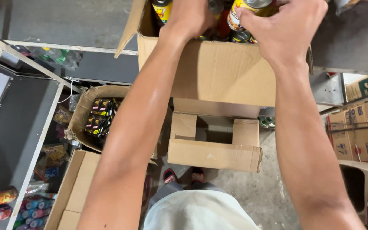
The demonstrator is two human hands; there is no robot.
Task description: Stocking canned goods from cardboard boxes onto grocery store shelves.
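Note:
An open brown cardboard box (218,70) stands on a grey shelf at the top, packed with cans. My right hand (288,27) reaches over its right rim and grips a yellow-and-red can (244,12) by its side. My left hand (189,16) is inside the box on the left, fingers curled among the cans; what it holds is hidden. Another yellow can (162,9) stands just left of that hand.
Below the box sits an empty cardboard carton (214,154) with folded flaps. A torn box of dark packets (100,116) lies to the left. Grey shelving (18,123) at left holds cans and bottles. More cartons (358,132) are stacked at right on the concrete floor.

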